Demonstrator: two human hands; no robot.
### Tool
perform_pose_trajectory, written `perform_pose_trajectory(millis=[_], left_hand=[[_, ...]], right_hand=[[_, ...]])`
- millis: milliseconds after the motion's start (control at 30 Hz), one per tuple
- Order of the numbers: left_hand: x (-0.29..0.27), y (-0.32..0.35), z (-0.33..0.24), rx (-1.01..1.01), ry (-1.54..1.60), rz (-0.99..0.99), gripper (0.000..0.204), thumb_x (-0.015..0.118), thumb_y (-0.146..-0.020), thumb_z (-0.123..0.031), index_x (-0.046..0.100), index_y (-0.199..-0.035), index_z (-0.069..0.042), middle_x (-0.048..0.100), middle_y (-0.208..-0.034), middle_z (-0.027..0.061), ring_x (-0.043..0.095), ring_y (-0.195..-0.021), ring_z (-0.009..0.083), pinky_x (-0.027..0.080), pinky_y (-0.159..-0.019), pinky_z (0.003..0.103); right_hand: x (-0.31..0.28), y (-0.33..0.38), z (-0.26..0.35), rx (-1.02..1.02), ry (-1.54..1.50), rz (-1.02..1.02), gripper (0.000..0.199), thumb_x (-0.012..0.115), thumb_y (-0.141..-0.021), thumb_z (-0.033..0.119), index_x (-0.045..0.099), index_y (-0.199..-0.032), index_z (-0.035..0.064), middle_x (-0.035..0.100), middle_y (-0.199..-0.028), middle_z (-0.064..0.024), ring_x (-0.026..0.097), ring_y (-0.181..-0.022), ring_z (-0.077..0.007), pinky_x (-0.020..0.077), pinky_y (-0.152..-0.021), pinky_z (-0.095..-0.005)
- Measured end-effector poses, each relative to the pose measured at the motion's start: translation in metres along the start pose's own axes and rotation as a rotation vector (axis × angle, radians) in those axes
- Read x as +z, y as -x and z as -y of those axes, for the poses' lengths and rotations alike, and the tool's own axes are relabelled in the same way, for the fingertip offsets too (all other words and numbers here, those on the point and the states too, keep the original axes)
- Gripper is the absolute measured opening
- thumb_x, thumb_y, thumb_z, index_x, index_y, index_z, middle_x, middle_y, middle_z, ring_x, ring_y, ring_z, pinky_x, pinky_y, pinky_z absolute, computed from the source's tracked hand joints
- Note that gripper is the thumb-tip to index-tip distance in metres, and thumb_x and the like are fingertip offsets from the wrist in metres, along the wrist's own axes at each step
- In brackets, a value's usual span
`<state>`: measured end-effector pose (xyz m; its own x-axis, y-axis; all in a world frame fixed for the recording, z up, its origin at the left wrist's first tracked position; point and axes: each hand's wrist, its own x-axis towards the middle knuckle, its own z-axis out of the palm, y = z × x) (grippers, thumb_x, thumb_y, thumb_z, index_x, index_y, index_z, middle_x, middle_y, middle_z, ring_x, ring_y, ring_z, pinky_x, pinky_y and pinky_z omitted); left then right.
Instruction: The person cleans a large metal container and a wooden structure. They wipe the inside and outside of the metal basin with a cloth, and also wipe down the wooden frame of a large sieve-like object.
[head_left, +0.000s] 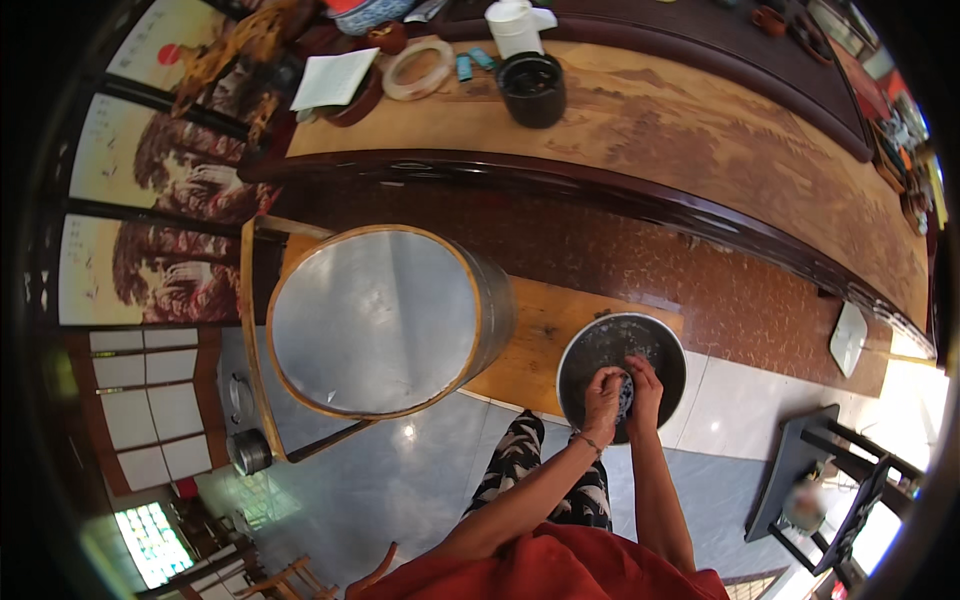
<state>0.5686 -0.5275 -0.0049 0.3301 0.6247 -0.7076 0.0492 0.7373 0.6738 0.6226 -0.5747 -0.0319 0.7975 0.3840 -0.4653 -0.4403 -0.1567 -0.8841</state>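
Observation:
Both my hands are inside a round metal bowl on the right part of a wooden bench. Between them is a dark blue-grey lump, too small and covered to name. My left hand curls its fingers against the lump's left side. On the other side, the fingers of my right hand bend around it. Pale bits or wet spots show on the bowl's dark inside wall. A large drum with a grey top and a wooden rim stands on the bench to the left.
Beyond the bench runs a long carved wooden table holding a black pot, a white paper roll and a roll of tape. A dark stool stands at right. A white dustpan leans near the table's right end.

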Motion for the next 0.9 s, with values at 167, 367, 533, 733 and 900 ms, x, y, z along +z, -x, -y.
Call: perform_pose_trajectory(millis=[167,367,533,733,900], left_hand=[[-0.018,-0.016,0.024,-0.019,0.272,0.214,0.028,0.048,-0.092,-0.019,0.056,-0.115,-0.005,0.055,-0.115,0.0013,0.050,-0.107,0.0127,0.039,-0.094,0.026],[0.006,0.027,-0.012,-0.323,0.417,0.322,0.049,0.051,-0.090,-0.049,0.052,-0.125,-0.014,0.050,-0.127,0.0003,0.045,-0.116,0.0124,0.038,-0.096,0.028],[0.011,0.040,-0.042,-0.519,0.311,0.244,0.067,0.056,-0.081,-0.064,0.048,-0.126,-0.015,0.048,-0.126,0.0016,0.041,-0.116,0.0133,0.040,-0.093,0.029],[0.028,0.052,-0.036,-0.474,0.597,0.359,0.036,0.060,-0.084,-0.052,0.056,-0.091,-0.017,0.053,-0.084,-0.0034,0.053,-0.078,0.0064,0.046,-0.064,0.023],[0.044,0.069,-0.036,-0.441,0.755,0.323,0.029,0.057,-0.090,-0.041,0.055,-0.085,-0.013,0.051,-0.078,-0.0028,0.052,-0.069,0.0072,0.045,-0.059,0.023]], right_hand=[[0.031,0.080,0.070,-0.475,0.659,0.087,0.027,0.049,-0.088,0.010,0.059,-0.112,0.0003,0.048,-0.132,-0.0151,0.040,-0.126,-0.0299,0.0272,-0.106,-0.0351],[-0.010,0.037,0.048,-0.545,0.630,0.092,0.035,0.039,-0.096,0.018,0.052,-0.122,-0.0016,0.051,-0.126,-0.0190,0.044,-0.121,-0.0345,0.0270,-0.106,-0.0432],[-0.025,0.054,0.085,-0.936,1.053,0.354,0.040,0.041,-0.092,0.029,0.052,-0.118,0.0006,0.053,-0.119,-0.0172,0.046,-0.117,-0.0342,0.0199,-0.105,-0.0514],[-0.021,0.050,0.116,-1.099,0.903,0.358,0.025,0.050,-0.087,0.021,0.056,-0.096,-0.0010,0.055,-0.103,-0.0154,0.049,-0.099,-0.0357,0.0333,-0.093,-0.0493],[-0.027,0.055,0.139,-1.049,0.841,0.436,0.015,0.054,-0.083,0.013,0.057,-0.090,-0.0003,0.055,-0.094,-0.0138,0.050,-0.092,-0.0348,0.0371,-0.086,-0.0466]])
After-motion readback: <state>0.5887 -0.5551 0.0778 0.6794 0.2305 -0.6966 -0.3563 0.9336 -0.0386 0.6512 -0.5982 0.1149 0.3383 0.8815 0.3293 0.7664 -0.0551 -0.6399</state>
